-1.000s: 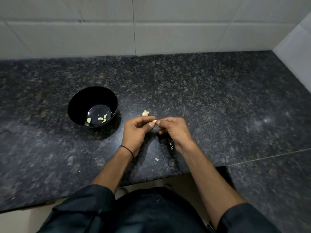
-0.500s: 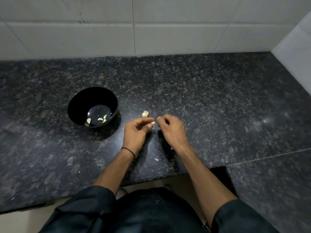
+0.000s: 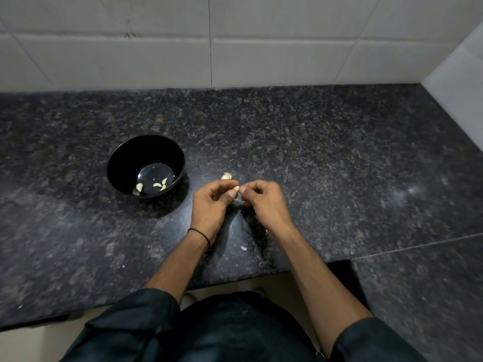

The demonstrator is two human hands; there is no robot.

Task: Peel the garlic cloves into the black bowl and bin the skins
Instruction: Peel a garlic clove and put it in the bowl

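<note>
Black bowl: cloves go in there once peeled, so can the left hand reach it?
Probably yes: the bowl sits open-topped just left of the left hand, with only bare counter between, though that hand is pinching the clove.

One black bowl (image 3: 122, 163) containing about five peeled cloves (image 3: 157, 184); two hands, left hand (image 3: 209, 205) and right hand (image 3: 264, 202), pinching one held clove (image 3: 236, 188); one unpeeled clove (image 3: 226, 176) on the table (image 3: 326, 152); one skin scrap (image 3: 243, 248); one wristband (image 3: 201, 233).

Speckled dark granite worktop (image 3: 313, 152), polished with a dull sheen; glossy black bowl (image 3: 122, 163); smooth pale wall tiles (image 3: 274, 61) behind its far edge.
</note>
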